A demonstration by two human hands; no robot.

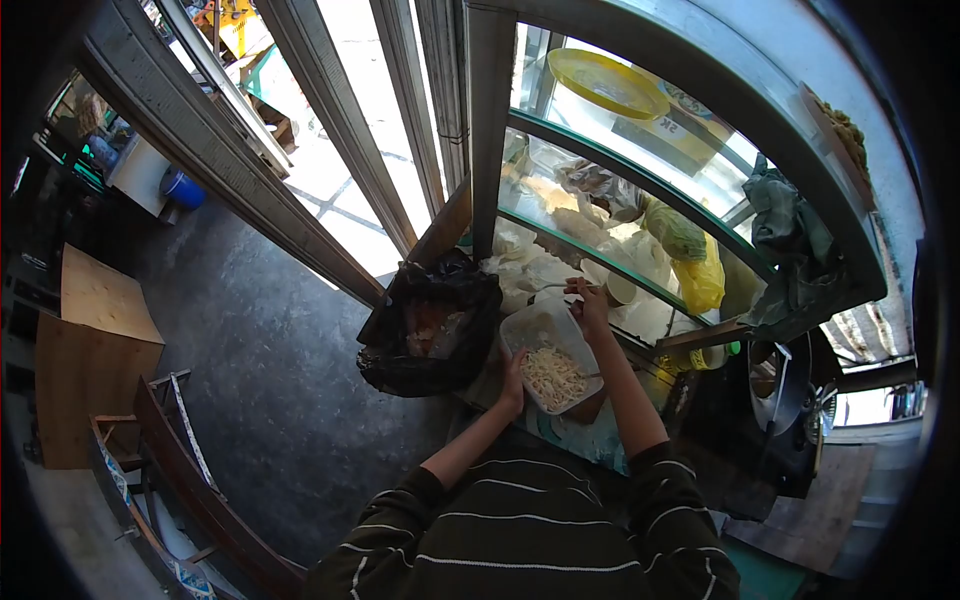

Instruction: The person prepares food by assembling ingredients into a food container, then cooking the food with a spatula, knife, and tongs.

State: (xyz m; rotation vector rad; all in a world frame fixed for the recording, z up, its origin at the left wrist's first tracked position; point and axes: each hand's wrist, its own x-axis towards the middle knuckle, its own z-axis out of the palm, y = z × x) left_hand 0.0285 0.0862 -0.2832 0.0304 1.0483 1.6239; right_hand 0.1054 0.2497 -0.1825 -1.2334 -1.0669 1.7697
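Note:
A clear plastic container (548, 328) with pale shredded food (553, 378) in its near half is tilted in front of my body. My left hand (512, 386) grips its left side, thumb along the rim. At the container's far right corner, my right hand (590, 305) has its fingers closed around something thin that I cannot make out. A pale cup (620, 289) stands just to the right of those fingers. Near the container's right edge, a utensil (592, 377) seems to rest against the food, partly hidden by my forearm.
Left of the container, a bin lined with a black bag (468, 310) holds refuse. A glass display case (590, 150) rises ahead, with plastic bags and a yellow bag (700, 283) inside. Pans (778, 390) stand at the right. A wooden bench (190, 480) is at the lower left.

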